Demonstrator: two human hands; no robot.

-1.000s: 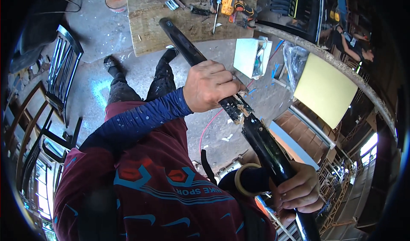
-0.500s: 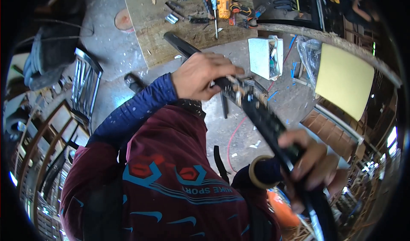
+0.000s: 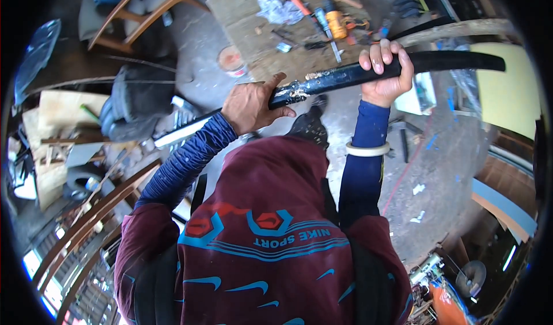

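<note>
Black, glossy length of slightly curved stock, the long black piece (image 3: 340,77), lies crosswise in both hands, well up from the floor. Left hand (image 3: 250,107) cupped over it, thumb and forefinger parted along opposite edges, the piece between them; how hard it presses I cannot tell. Right hand (image 3: 385,74) curled round it further along, fingertips folded over the near side, a firmer hold by the look of it.

Between the hands, close beside the left thumb – a scarred patch (image 3: 296,92), pale and ragged where the black surface is gone. A tapering end runs out to the right of the right hand; the other end slants down past the left forearm.

Judgement on the handling: keep the left thumb and forefinger off the ragged edges, as they look apt to splinter. Let the right hand steady the piece, with the left guiding lightly, patch turned up to the eye. Mind the free end beyond the right hand – it could knock things on a swing.

Ahead of both hands, a wooden tabletop (image 3: 233,13) with a screwdriver (image 3: 321,17) and a yellow power tool (image 3: 336,25). Tape ring (image 3: 367,150) round the right wrist, clear of the stock.
</note>
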